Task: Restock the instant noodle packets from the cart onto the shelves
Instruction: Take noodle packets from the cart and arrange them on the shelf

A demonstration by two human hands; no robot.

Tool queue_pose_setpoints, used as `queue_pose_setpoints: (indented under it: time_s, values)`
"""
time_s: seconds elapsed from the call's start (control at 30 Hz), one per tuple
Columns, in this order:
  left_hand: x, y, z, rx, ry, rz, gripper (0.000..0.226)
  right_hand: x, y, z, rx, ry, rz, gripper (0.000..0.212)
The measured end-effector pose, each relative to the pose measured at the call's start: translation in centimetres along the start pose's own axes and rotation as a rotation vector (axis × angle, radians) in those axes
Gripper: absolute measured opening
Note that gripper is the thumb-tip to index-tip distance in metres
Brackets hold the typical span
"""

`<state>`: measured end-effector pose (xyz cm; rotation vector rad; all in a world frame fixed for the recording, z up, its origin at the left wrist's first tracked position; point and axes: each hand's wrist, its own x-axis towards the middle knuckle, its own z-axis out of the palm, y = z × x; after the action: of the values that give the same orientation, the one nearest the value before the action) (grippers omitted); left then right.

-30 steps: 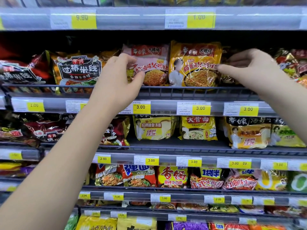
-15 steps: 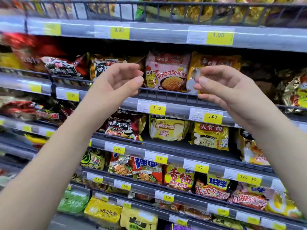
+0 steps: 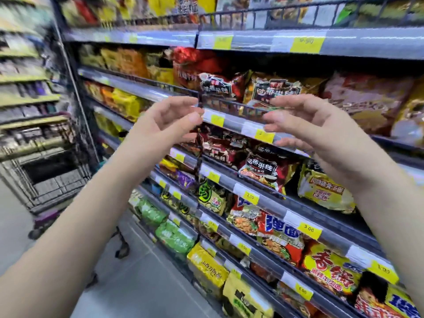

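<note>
Both of my hands hover in front of the noodle shelves and hold nothing. My left hand (image 3: 168, 119) is open with curled fingers, near the shelf's price rail (image 3: 231, 121). My right hand (image 3: 305, 125) is open too, palm facing left, just in front of the same rail. Behind them lie dark red and gold noodle packets (image 3: 273, 90) on the upper shelf. More dark red packets (image 3: 263, 167) sit on the shelf below. The wire cart (image 3: 49, 177) stands at the left on the aisle floor; its contents are blurred.
Lower shelves hold yellow packets (image 3: 325, 192), green packets (image 3: 174, 235) and red packets (image 3: 332, 269), with yellow price tags along every rail. A second shelving unit (image 3: 25, 95) runs along the far left. Grey floor (image 3: 137, 283) lies between cart and shelves.
Both hands have pulled back from the pink and yellow packets on the upper shelf, empty. The view has swung left, and the cart has come into sight.
</note>
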<state>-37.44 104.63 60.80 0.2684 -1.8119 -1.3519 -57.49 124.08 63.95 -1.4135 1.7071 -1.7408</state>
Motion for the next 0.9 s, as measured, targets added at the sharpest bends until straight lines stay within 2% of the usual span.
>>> queue_pose_setpoints:
  time_s: [0.33,0.57,0.73,0.9]
  values:
    - [-0.6,-3.4,-17.3,0.020,0.190,-0.048,0.034,9.5,0.6,17.4,0.085,-0.191,0.006,0.040]
    - [-2.7,-5.2,-33.2,0.137,0.343,-0.137,0.043,16.2,1.8,33.8,0.142,-0.361,0.031,0.051]
    - [-5.3,-7.0,-42.6,0.175,0.433,-0.206,0.042,19.2,3.6,44.8,0.182,-0.452,0.059,0.040]
    - [-7.2,-9.6,-49.3,0.145,0.546,-0.265,0.039,21.1,6.0,52.6,0.230,-0.528,0.129,0.042]
